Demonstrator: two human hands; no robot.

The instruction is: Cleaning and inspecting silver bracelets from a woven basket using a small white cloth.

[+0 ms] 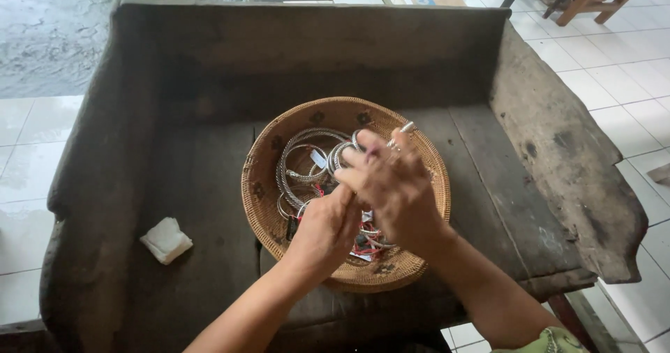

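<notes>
A round woven basket (269,159) sits in the middle of a dark wooden workbench. Inside it lie several silver bangles (301,159) with small tags and red threads. My right hand (392,185) hovers over the basket's middle and pinches a silver bangle (343,153) between thumb and fingers; a small silver ring shows at its fingertips. My left hand (326,229) is curled closed just below it, touching the right hand's thumb side, over the basket's near half. What the left hand holds is hidden.
The workbench (202,206) has raised walls at the back (314,46), left and right. A folded white cloth (166,240) lies on the bench left of the basket. White floor tiles (614,67) and wooden furniture legs (593,0) lie beyond, at right.
</notes>
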